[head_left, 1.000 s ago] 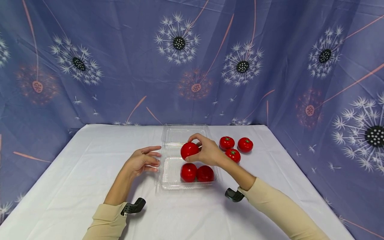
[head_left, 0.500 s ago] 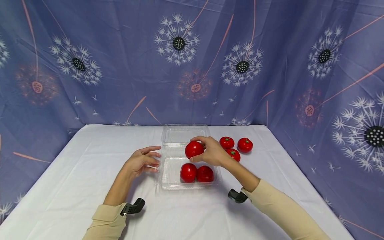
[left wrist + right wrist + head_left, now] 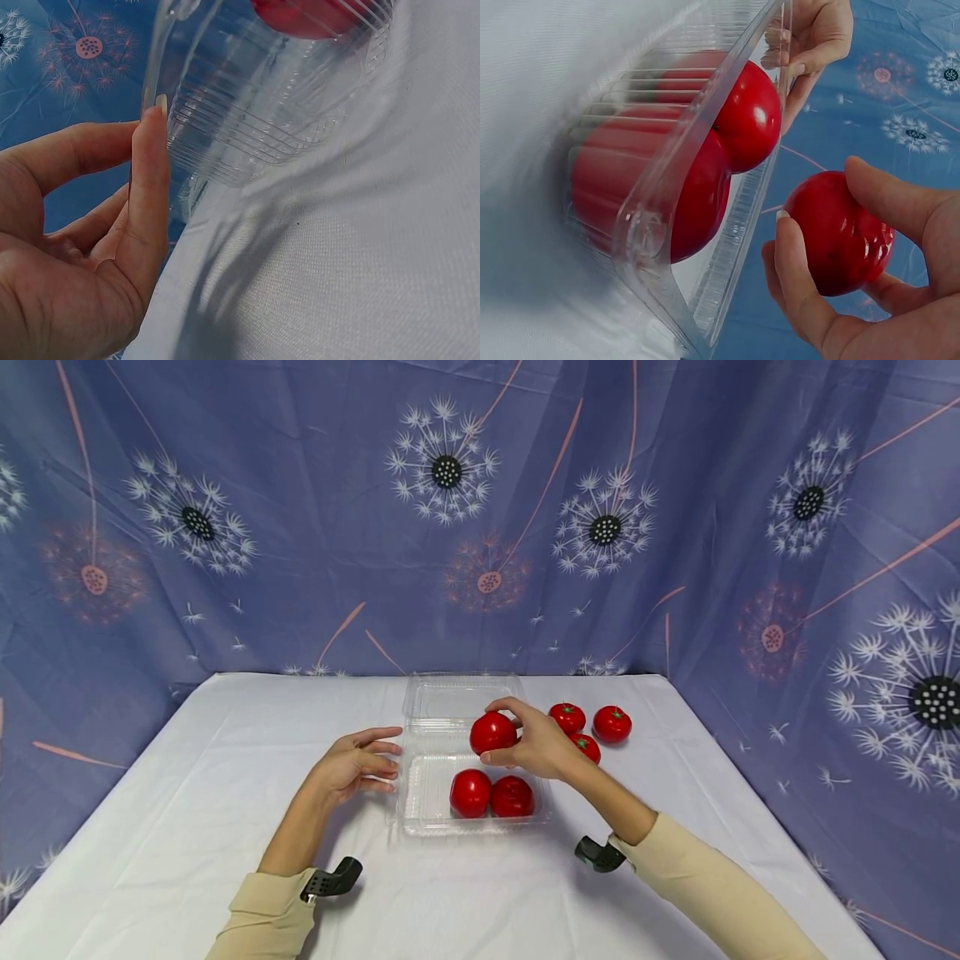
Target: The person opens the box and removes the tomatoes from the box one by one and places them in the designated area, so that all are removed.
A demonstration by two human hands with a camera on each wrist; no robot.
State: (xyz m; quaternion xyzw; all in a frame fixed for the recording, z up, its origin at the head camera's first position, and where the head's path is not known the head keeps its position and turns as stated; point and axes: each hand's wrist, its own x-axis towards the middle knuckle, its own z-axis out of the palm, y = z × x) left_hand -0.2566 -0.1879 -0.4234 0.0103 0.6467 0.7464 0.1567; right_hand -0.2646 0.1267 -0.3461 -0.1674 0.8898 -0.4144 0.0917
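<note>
In the head view my right hand (image 3: pixel 536 743) holds a red tomato (image 3: pixel 492 733) by its sides, above the back part of an open clear plastic clamshell container (image 3: pixel 431 827). The right wrist view shows thumb and fingers curled round this tomato (image 3: pixel 836 232), apart from the container wall. Two tomatoes (image 3: pixel 471 793) sit side by side in the right front of the container. My left hand (image 3: pixel 358 766) is at the container's left side, its thumb and fingertips pinching the rim (image 3: pixel 154 79) in the left wrist view.
The container's lid (image 3: pixel 462 697) lies folded back behind the base. Three more tomatoes with green stems, one of them (image 3: pixel 612 724) farthest right, stand on the white-covered table (image 3: pixel 675 785) right of the container. A blue patterned curtain (image 3: pixel 315 568) hangs behind and beside the table.
My right hand has moved a little to the right with its tomato. The left hand, the container and the other tomatoes have stayed in place.
</note>
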